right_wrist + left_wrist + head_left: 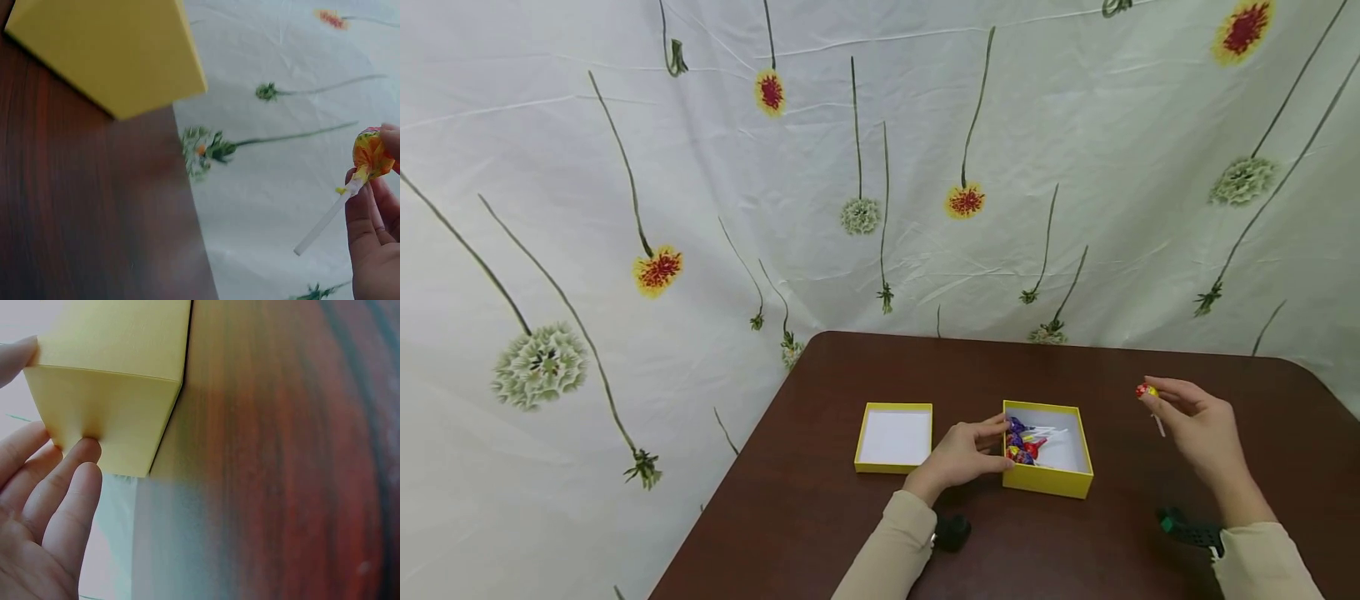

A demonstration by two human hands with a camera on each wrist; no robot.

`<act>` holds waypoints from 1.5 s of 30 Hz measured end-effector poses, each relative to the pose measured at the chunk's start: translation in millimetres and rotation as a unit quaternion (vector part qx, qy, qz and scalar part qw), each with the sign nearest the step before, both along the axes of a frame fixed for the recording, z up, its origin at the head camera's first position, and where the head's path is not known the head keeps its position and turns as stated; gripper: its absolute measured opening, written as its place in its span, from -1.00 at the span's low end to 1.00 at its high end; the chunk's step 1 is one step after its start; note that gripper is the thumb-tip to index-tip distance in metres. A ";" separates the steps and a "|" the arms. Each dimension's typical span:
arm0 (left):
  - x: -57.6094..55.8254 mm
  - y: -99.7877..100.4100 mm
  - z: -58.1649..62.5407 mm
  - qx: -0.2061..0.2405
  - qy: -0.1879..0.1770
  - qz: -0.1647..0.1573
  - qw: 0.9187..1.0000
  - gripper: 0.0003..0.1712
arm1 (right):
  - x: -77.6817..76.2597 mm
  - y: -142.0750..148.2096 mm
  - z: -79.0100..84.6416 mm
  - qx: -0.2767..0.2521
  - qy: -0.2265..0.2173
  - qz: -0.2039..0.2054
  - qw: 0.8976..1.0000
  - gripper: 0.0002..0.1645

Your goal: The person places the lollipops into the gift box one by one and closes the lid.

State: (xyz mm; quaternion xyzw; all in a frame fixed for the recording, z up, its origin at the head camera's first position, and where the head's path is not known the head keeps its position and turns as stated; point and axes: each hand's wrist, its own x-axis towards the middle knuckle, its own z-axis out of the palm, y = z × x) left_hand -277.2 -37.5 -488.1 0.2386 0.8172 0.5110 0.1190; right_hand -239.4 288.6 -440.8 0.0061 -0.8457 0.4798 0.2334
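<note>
My right hand (1206, 425) pinches a lollipop (1146, 390) by its wrapped head, in the air right of the box. In the right wrist view the lollipop (370, 156) shows a yellow and orange wrapper, its white stick slanting down to the left. My left hand (964, 452) rests against the left end of an open yellow box (1048, 479), thumb at the near corner. In the left wrist view its fairly straight fingers (75, 494) touch the box's end wall. Several lollipops (1019, 442) in purple, red and yellow wrappers lie inside, heads leftward.
Left of the box lies a yellow-rimmed lid (895, 435) with its white inside up. Both stand on a dark brown table (970, 367). A white cloth (820, 167) printed with flowers hangs behind the table and along its left side.
</note>
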 end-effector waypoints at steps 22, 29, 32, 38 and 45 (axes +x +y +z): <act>0.4 -1.0 2.5 0.010 -0.001 -0.003 1.000 -0.30 | -10.0 -69.1 7.8 0.053 -0.053 0.098 0.992 -0.61; 0.0 -0.2 1.2 0.006 -0.003 -0.001 1.000 -0.30 | -17.2 -91.0 3.4 0.048 -0.082 0.121 0.988 -0.67; 0.3 0.2 0.7 0.006 -0.002 -0.001 1.000 -0.30 | -20.2 -97.1 -0.8 0.049 -0.090 0.126 0.987 -0.72; 1.4 -0.3 0.8 0.007 0.003 -0.003 1.000 -0.31 | -24.0 -103.2 -15.3 0.076 -0.101 0.131 0.983 -0.79; 1.3 -0.4 1.2 0.006 0.007 -0.005 1.000 -0.33 | -23.9 -109.1 -22.5 0.112 -0.101 0.136 0.979 -0.80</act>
